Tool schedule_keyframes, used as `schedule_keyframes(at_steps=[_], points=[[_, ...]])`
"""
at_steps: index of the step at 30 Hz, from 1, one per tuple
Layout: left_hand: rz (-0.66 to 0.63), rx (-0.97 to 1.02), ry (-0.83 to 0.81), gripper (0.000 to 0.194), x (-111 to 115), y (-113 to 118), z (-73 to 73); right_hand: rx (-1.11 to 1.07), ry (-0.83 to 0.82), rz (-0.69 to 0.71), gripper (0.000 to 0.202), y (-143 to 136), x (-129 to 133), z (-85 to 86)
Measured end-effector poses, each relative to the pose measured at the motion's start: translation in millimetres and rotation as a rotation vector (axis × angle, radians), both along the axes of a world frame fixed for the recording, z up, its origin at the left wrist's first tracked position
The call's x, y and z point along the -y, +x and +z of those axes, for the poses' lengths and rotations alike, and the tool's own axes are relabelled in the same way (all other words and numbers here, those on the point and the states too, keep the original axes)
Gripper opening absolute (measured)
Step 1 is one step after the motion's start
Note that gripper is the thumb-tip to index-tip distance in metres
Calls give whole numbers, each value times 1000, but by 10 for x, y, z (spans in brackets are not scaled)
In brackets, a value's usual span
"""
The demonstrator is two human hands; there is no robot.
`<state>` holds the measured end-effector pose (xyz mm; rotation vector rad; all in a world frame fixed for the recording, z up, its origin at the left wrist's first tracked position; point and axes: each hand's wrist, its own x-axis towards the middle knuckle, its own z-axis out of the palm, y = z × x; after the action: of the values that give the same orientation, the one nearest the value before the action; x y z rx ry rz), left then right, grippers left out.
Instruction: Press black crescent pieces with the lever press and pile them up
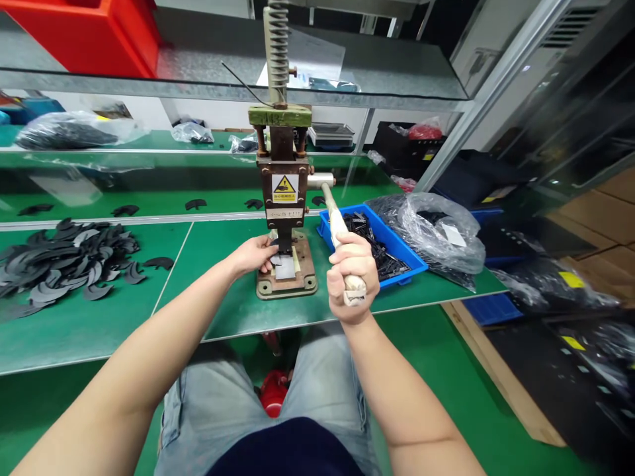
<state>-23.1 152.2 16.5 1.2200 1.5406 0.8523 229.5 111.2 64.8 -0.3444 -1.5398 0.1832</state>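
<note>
A hand-operated lever press (pixel 284 168) with a spring on top and a yellow warning label stands on the bench in front of me. My right hand (pixel 353 274) is wrapped round the tape-covered end of its lever (pixel 333 208), which points down towards me. At the base of the press, my left hand (pixel 258 254) has its fingers closed by the ram, pinching a small dark part that the fingers and ram mostly hide. A pale flat plate (pixel 284 268) lies on the press base (pixel 286 285), just beside those fingertips.
Left on the green bench is a pile of curved black pieces (pixel 69 261). A blue tray (pixel 411 264) of small black parts sits to the right, against a clear plastic bag (pixel 436 228). Several black pieces lie along the back strip; a red bin (pixel 89 36) rests on the shelf.
</note>
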Motion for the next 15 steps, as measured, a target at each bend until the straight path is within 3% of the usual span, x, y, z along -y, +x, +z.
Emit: schedule_keyframes(at_steps=[5, 10, 15], points=[[-36, -95, -80, 31, -133, -19, 18, -48, 8, -15, 10, -53, 11, 8], [7, -133, -126, 26, -173, 49, 31, -68, 15, -63, 13, -95, -5, 19], [22, -218, -9, 34, -37, 216, 79, -77, 56, -41, 12, -66, -57, 38]])
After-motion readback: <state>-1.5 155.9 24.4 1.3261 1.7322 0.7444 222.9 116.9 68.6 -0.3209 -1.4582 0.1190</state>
